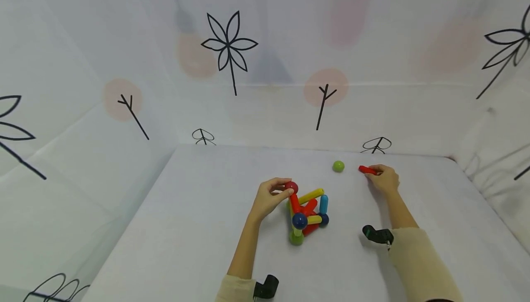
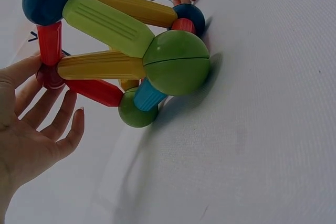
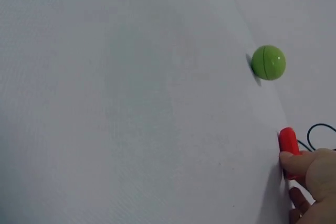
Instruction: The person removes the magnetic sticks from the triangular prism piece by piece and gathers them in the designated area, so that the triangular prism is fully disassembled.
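My left hand pinches the red ball at the upper corner of a building-toy frame of ribbed rods and balls. Thumb and fingertips meet around that ball in the left wrist view, with the other fingers spread. Red, yellow, light green and blue rods join the frame's balls, among them a dark blue ball and a green ball. Farther back on the right, my right hand grips a short loose red rod between thumb and fingers, close over the table.
A loose light green ball lies toward the table's back edge, left of the red rod. The white table meets a pale fabric wall with printed plants at the back. Black wrist-worn devices stick out by both sleeves.
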{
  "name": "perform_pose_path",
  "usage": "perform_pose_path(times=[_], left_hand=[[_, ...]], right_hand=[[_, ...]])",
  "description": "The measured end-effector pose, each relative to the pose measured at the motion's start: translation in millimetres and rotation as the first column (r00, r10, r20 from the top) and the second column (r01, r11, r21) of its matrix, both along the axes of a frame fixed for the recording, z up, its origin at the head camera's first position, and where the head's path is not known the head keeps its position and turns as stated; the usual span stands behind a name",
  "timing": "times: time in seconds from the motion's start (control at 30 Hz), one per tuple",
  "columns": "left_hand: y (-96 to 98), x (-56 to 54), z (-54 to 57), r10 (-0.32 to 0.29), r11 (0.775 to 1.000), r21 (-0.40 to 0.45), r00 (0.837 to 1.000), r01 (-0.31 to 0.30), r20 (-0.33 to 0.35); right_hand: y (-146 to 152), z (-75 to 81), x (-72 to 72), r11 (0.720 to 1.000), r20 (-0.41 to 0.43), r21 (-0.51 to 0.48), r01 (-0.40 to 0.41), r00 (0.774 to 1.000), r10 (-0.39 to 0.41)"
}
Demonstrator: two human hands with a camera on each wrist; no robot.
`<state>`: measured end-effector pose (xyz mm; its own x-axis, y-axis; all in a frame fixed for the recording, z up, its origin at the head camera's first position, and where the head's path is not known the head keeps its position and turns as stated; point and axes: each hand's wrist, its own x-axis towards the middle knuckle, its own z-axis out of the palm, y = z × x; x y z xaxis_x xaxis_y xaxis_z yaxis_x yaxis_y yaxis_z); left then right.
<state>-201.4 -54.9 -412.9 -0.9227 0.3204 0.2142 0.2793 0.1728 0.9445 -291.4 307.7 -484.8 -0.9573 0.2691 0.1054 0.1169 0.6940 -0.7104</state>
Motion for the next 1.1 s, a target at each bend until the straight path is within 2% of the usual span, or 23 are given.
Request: perform_pose_path(times=[0.17, 0.3, 0.53, 0.7, 0.97, 1.1], left_hand=[[0.2, -0.3, -0.4, 0.003, 1.000, 0.002, 1.000, -0.003, 0.003], [-0.4, -0.1, -0.1, 0.006, 1.000, 0.002, 1.000, -0.006, 0.005], [0.0, -0.2, -0.4, 0.001, 1.000, 0.020, 1.000, 0.000, -0.006], [0.5, 1.1, -0.8, 0.000, 1.000, 0.023, 1.000, 0.000, -0.008], [0.3, 1.1, -0.9, -0.005, 1.000, 0.027, 1.000, 0.005, -0.009], [-0.2, 1.3, -0.7, -0.007, 1.000, 0.022, 1.000, 0.008, -0.019]], right_hand=[[6, 4.2, -3.1, 0.996, 0.059, 0.007, -0.088, 0.994, 0.087], [9, 4.7, -5.6, 0.994, 0.062, 0.011, -0.108, 0.992, 0.108], [9, 2.0, -9.3, 0.999, 0.092, 0.013, -0.050, 0.995, 0.049], [8, -2.1, -7.2, 1.000, 0.028, 0.000, 0.007, 1.000, -0.007], [-1, -2.1, 3.6, 0.979, -0.039, -0.134, 0.152, 0.987, -0.158], [-6, 2.5, 11.7, 0.968, -0.021, -0.189, 0.166, 0.985, -0.173]])
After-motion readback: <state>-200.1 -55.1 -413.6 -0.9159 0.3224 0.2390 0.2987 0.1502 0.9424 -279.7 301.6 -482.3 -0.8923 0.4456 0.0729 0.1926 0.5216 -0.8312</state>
